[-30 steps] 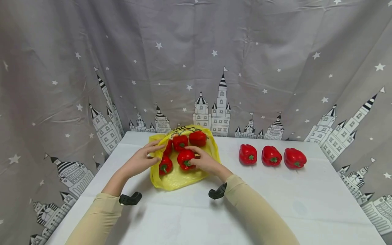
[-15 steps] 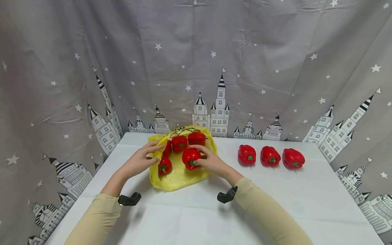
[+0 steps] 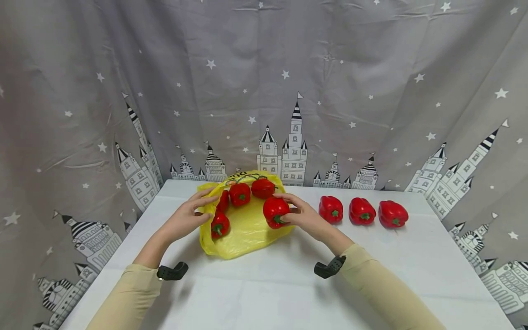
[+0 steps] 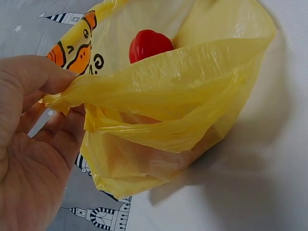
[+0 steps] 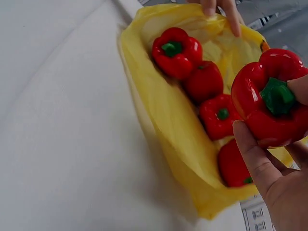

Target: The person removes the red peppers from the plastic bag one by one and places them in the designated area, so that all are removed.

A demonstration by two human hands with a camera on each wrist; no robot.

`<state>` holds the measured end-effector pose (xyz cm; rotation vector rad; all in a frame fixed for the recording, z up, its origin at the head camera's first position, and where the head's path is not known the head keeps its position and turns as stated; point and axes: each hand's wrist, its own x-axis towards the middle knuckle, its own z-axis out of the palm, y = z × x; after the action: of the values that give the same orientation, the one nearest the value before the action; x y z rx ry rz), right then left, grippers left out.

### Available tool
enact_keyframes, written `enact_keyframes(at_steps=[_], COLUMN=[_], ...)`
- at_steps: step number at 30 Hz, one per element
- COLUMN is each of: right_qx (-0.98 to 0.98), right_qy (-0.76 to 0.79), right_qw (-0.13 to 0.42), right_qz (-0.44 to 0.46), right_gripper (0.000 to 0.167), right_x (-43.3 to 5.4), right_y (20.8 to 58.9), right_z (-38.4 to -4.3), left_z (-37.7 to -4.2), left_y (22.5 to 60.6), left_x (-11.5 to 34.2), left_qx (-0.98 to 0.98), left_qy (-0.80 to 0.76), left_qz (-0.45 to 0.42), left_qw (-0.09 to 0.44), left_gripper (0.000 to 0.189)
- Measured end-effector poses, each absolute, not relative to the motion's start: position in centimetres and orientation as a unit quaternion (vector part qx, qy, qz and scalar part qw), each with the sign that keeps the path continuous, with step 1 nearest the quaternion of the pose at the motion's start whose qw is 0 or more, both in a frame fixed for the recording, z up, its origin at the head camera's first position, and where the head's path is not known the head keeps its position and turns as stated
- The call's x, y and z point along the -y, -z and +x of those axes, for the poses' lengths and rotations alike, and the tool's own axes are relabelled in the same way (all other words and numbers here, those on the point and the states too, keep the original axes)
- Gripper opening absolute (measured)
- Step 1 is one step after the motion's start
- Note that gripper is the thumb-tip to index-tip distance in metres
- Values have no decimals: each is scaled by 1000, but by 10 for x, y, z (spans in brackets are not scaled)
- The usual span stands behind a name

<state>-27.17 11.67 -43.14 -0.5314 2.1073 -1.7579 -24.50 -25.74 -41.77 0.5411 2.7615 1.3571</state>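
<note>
A yellow plastic bag (image 3: 243, 240) lies open-mouthed on the table, with several red bell peppers inside, among them one by its left side (image 3: 220, 225). At its left rim my left hand (image 3: 187, 216) pinches the plastic between thumb and fingers, as the left wrist view of the bag (image 4: 178, 96) shows. My right hand (image 3: 307, 219) grips another red bell pepper (image 3: 273, 208), held over the bag's right edge. In the right wrist view, the thumb rests by that pepper's green stem (image 5: 278, 96) and the fingers support it from below.
To the right, three red bell peppers stand in a row on the white table (image 3: 255, 293): a left one (image 3: 331, 208), a middle one (image 3: 362, 211) and a right one (image 3: 393, 213). A grey curtain (image 3: 231, 91) with castles hangs behind the table.
My right hand has lifted the bell pepper from among the others in the bag and carried it right, to the bag's right edge. My left hand has stayed at the left rim.
</note>
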Motion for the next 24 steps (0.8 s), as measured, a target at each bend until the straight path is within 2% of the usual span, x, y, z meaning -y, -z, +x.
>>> enact_keyframes(at_steps=[10, 19, 24], right_qx=[-758, -750, -716], right_qy=[614, 641, 681], right_qw=[149, 129, 121], right_qz=[-162, -101, -96], right_gripper=[64, 72, 75], right_x=[-167, -211, -231], right_y=[426, 422, 418], right_z=[-261, -256, -254], left_z=[-246, -245, -245], left_y=[419, 419, 419], left_x=[259, 261, 260], left_qx=[-882, -888, -884], left_qy=[-440, -431, -436], left_qz=[170, 163, 165], left_qw=[10, 12, 14], left_gripper=[52, 52, 51])
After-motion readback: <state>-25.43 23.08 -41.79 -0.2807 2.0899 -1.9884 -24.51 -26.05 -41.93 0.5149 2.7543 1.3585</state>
